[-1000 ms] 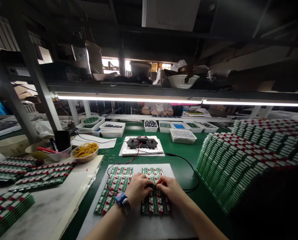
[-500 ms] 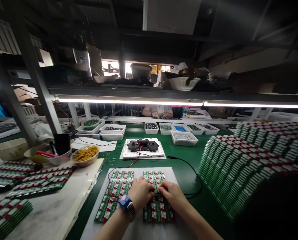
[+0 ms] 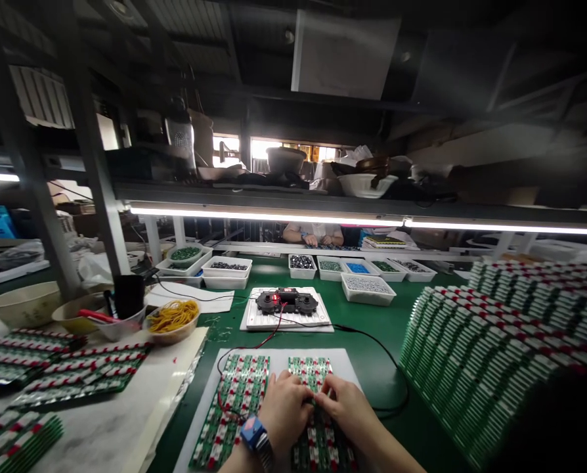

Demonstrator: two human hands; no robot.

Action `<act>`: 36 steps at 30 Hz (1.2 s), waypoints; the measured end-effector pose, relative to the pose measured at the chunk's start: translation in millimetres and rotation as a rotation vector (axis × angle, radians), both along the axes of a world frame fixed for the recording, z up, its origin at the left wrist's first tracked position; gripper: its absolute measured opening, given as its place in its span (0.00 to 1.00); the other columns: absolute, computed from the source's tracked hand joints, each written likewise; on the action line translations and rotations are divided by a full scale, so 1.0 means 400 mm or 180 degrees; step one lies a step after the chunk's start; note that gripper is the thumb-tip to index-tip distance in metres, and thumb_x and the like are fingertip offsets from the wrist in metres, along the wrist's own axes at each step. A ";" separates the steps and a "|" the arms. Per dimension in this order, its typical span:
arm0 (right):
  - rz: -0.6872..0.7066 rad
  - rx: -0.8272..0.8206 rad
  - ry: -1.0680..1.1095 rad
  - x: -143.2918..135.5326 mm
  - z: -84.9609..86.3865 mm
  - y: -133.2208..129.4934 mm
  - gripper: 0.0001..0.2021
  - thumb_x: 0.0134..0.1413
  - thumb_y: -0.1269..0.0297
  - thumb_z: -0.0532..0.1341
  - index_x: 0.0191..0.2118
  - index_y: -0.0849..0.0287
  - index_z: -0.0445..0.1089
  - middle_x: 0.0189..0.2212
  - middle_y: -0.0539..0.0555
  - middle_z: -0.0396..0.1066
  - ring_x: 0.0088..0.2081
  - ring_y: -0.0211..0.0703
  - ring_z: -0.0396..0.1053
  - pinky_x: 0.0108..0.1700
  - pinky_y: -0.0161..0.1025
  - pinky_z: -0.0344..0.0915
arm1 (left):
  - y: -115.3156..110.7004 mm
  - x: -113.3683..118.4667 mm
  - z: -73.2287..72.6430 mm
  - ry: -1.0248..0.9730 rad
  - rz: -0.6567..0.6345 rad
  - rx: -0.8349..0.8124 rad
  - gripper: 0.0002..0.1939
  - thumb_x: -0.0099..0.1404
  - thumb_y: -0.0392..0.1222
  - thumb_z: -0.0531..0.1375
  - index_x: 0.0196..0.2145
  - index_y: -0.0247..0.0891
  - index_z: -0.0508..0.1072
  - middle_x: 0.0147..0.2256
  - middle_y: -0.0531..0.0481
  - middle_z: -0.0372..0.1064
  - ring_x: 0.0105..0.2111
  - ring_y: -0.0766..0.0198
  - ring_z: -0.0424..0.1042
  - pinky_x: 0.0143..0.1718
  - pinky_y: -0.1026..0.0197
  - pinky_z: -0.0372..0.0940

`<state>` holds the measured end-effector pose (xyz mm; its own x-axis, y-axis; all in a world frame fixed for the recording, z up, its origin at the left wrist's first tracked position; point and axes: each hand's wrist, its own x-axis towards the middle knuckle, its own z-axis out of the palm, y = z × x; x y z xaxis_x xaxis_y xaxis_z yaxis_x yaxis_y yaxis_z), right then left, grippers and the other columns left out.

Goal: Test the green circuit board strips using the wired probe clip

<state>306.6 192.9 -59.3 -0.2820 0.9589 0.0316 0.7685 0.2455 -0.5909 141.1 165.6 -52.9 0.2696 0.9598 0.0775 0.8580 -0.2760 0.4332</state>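
Note:
Two green circuit panels with red and white parts lie side by side on a white mat (image 3: 343, 360). Over the inner edge of the left panel (image 3: 244, 378) and onto the right panel (image 3: 310, 369) reaches my left hand (image 3: 287, 408), a blue-boxed strap on its wrist. My right hand (image 3: 345, 404) is over the right panel, thumb and index finger pinched close to the left fingertips. Whatever lies between the fingertips is too small to make out. Behind the mat, a black two-dial device (image 3: 287, 301) with a red light rests on a white tray (image 3: 259, 320).
Stacked green panels (image 3: 451, 355) rise at the right. Small-part trays (image 3: 368, 289) line the back. On the left are a bowl of yellow rubber bands (image 3: 173, 318) and more panels (image 3: 91, 368). A black cable (image 3: 372, 335) loops right. Across the bench, a person's hands (image 3: 318, 240) show.
The view has tilted up, so the bench sits lower. A red light now shows on the black device. My fingertips have drawn closer together over the right panel.

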 end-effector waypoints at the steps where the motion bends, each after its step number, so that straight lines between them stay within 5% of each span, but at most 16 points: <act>1: 0.0041 0.0011 -0.0073 0.000 0.007 0.001 0.07 0.55 0.63 0.59 0.29 0.58 0.70 0.27 0.52 0.74 0.30 0.43 0.69 0.31 0.34 0.55 | 0.001 0.000 -0.003 -0.0039 0.0016 -0.0007 0.11 0.61 0.38 0.56 0.36 0.46 0.78 0.37 0.50 0.72 0.45 0.53 0.64 0.55 0.45 0.53; 7: 0.0441 0.0115 -0.0462 0.001 0.048 0.021 0.10 0.54 0.62 0.59 0.26 0.58 0.71 0.25 0.52 0.74 0.29 0.43 0.67 0.28 0.34 0.50 | 0.008 0.004 -0.021 -0.0140 0.0116 0.0007 0.10 0.60 0.38 0.57 0.34 0.45 0.78 0.38 0.49 0.72 0.46 0.53 0.64 0.56 0.43 0.52; 15: 0.0425 0.0043 -0.0059 0.014 -0.001 0.024 0.07 0.54 0.67 0.57 0.27 0.59 0.69 0.25 0.51 0.73 0.30 0.42 0.68 0.31 0.32 0.56 | 0.007 0.002 0.001 -0.0115 0.0088 -0.0131 0.12 0.58 0.39 0.58 0.38 0.45 0.78 0.40 0.47 0.72 0.47 0.52 0.65 0.56 0.44 0.54; 36: 0.0484 -0.0007 0.0162 0.022 0.013 0.011 0.05 0.52 0.68 0.57 0.28 0.59 0.69 0.25 0.51 0.72 0.29 0.41 0.67 0.31 0.32 0.56 | -0.001 0.002 -0.004 0.0025 0.0068 0.0011 0.10 0.60 0.40 0.58 0.38 0.45 0.77 0.38 0.48 0.71 0.46 0.52 0.64 0.54 0.47 0.55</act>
